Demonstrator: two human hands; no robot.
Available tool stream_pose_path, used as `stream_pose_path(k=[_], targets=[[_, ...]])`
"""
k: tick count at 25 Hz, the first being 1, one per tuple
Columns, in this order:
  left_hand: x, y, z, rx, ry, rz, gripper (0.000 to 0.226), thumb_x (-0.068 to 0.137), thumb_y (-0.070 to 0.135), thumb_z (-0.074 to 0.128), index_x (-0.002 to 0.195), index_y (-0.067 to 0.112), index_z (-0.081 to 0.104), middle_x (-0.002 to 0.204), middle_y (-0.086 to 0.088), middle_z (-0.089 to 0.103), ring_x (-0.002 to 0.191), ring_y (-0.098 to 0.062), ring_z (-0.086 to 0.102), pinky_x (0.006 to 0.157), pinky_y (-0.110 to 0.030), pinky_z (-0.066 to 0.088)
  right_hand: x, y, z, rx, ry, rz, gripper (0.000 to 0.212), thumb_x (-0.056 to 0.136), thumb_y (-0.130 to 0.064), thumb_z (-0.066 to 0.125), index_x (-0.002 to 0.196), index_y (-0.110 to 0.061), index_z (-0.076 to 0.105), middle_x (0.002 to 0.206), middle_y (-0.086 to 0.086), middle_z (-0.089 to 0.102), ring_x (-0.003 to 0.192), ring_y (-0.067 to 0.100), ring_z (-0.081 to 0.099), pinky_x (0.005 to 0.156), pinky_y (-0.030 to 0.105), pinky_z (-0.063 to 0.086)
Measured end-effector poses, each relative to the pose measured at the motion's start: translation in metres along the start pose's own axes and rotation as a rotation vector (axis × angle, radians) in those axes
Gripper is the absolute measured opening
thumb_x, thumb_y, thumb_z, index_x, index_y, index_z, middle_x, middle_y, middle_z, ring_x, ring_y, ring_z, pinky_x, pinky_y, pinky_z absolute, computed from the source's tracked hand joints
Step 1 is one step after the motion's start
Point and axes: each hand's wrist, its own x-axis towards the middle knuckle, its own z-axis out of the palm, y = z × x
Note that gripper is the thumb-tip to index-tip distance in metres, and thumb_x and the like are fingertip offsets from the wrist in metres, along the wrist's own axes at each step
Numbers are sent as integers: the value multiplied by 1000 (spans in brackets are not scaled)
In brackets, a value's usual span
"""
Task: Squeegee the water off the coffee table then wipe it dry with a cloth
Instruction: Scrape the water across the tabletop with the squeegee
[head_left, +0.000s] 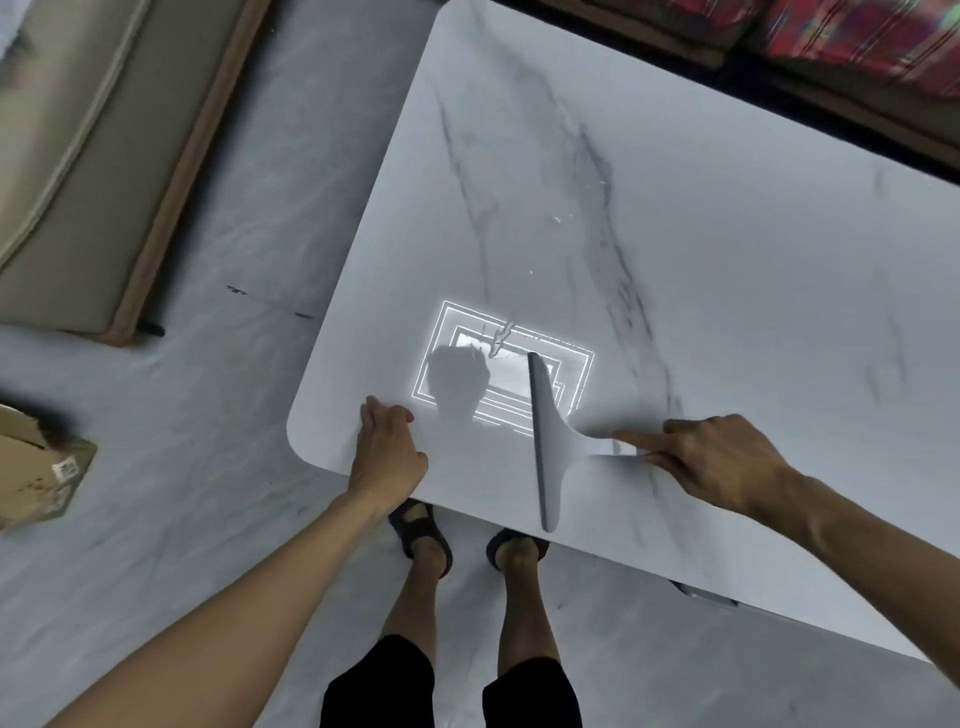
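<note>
White marble table (727, 260) fills right of view. Grey squeegee (545, 441) lies blade-down on near left part of table, blade running near to far. Right hand (717, 462) grips its handle, index finger stretched along it. Left hand (387, 447) rests on near left table corner, fingers relaxed, holding nothing. Water droplets (563, 215) sit farther up table. Cardboard box (36, 467) on floor, far left.

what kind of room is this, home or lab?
Most likely a home living room: a low marble-look coffee table, a beige cushioned seat with a wooden frame beside it, and red patterned cushions beyond its far edge. The right hand holds a squeegee on the tabletop.
</note>
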Motion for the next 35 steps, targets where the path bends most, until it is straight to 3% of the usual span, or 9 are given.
stream_pose_path(k=[4,7,13,18,23,25,27,29,35], targets=[[9,7,0,-31,-63,-87,45,82,3,44,125,16,40,161,-19,-5,150,-27,-1,112,-38,29,-16,16,-16,-5,-24,-16,42,97,-55,21,138,-63,28,79,-10,58,68,21,64,52,27,34],[10,8,-2,-27,-77,-108,42,79,2,42,118,19,41,161,-16,-1,150,-25,2,109,-37,31,1,-8,-19,-4,99,-200,37,95,-46,46,131,-55,46,76,-9,63,61,23,65,49,26,37],[22,7,-14,-33,-213,-148,35,81,7,45,112,22,38,155,-16,16,147,-27,14,105,-38,37,63,-73,0,-53,-116,-451,42,102,-35,37,141,-50,36,103,-7,66,90,23,63,62,28,32],[20,22,-18,29,-259,-202,40,76,2,45,110,20,36,155,-20,13,148,-30,9,86,-33,38,43,-7,-13,-37,-151,-284,41,100,-44,32,138,-59,32,99,-9,60,89,21,63,68,33,50],[14,32,-20,47,-269,-217,42,79,2,46,119,14,39,156,-23,10,148,-32,9,85,-31,37,5,49,-24,-60,-66,-118,42,100,-48,28,137,-68,19,91,-9,60,76,20,62,56,28,37],[11,30,-21,18,-212,-205,39,80,4,47,117,14,42,147,-20,29,136,-32,32,83,-31,38,-5,61,-30,-137,-21,-128,42,100,-47,30,138,-63,25,82,-7,59,66,22,60,52,28,31],[6,26,-24,-23,-55,-182,27,83,11,48,110,15,45,113,-10,54,97,-25,54,72,-31,41,-9,61,-37,-175,36,-173,41,99,-44,37,137,-59,34,73,-5,57,56,23,56,48,28,27],[2,22,-30,-37,102,-207,19,87,19,48,105,18,46,83,0,54,70,-17,52,58,-30,39,-1,43,-43,-175,37,-248,40,99,-44,38,137,-57,37,76,-5,59,60,24,60,49,28,29],[8,7,-43,-185,191,-190,24,87,12,50,110,17,44,95,0,55,74,-18,50,53,-25,31,95,-88,-32,-98,-86,-572,39,103,-35,36,140,-45,40,93,0,64,83,29,65,60,30,32]])
